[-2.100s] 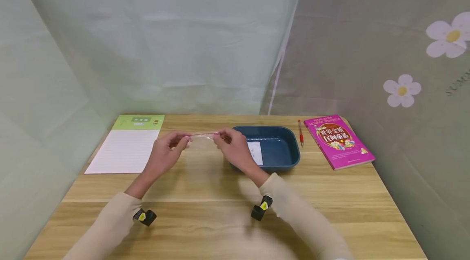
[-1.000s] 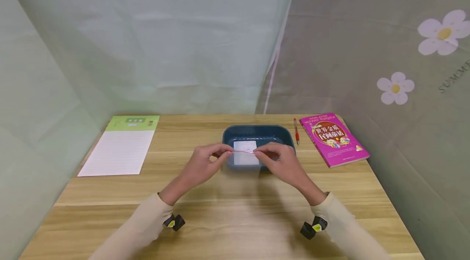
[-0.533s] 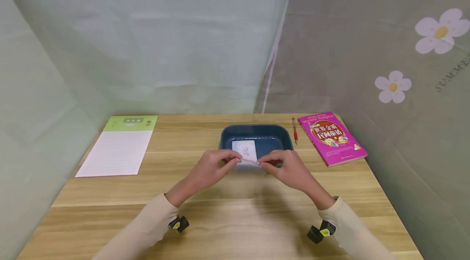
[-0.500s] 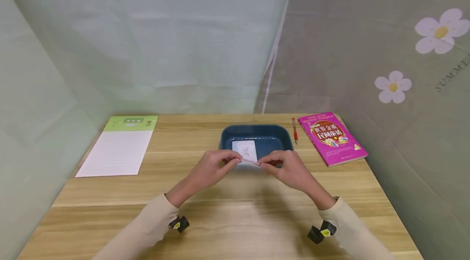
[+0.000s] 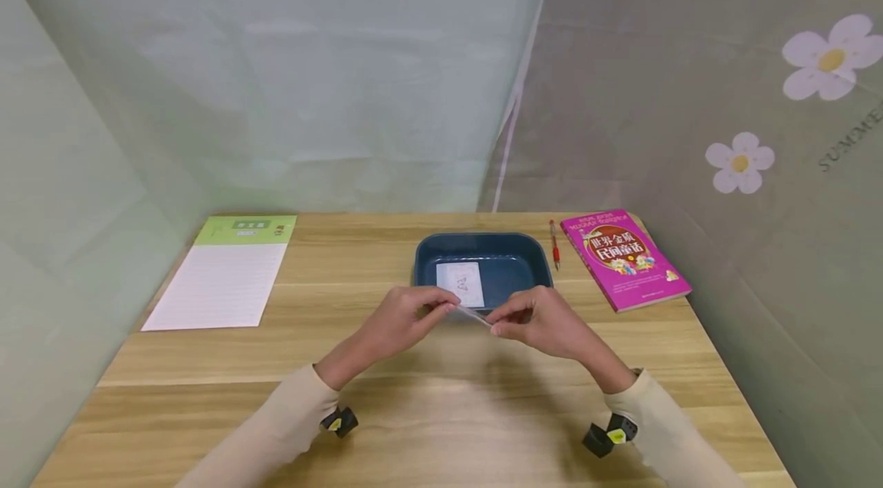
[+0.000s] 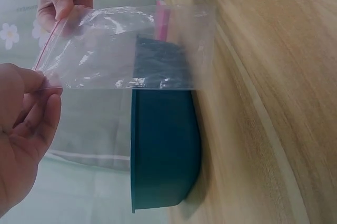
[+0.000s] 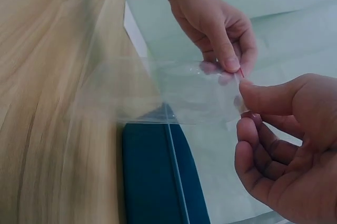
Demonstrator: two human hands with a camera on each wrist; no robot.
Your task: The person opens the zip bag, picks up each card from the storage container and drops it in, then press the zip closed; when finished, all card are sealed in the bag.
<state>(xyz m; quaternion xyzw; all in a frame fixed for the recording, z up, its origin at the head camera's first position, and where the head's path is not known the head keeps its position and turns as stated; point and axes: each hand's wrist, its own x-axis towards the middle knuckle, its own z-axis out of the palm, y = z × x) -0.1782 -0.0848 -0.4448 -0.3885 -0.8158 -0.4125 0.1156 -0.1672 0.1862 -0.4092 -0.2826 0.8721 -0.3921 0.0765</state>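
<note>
A clear zip-lock bag (image 6: 116, 50) with a red strip along its mouth hangs between my hands, apparently with nothing inside. My left hand (image 5: 400, 325) pinches one top corner between thumb and fingers. The other corner is pinched by my right hand (image 5: 548, 323), which sits slightly nearer my body. Just beyond the hands stands a dark blue tray (image 5: 517, 273), its front edge partly hidden by them. A small white paper card (image 5: 461, 283) with a drawn figure is in the tray's left part. In the right wrist view the bag (image 7: 174, 90) looks flat.
At the far left lies a lined writing pad (image 5: 221, 281) with a green header. A red pen (image 5: 555, 247) lies right of the tray, beside a magenta book (image 5: 624, 258). Curtains (image 5: 331, 74) enclose the wooden table (image 5: 310, 411) at the back and sides.
Both hands have moved right and nearer my body with the bag, from left of the tray to in front of it. Lately the right hand has dropped slightly, tilting the bag's mouth.
</note>
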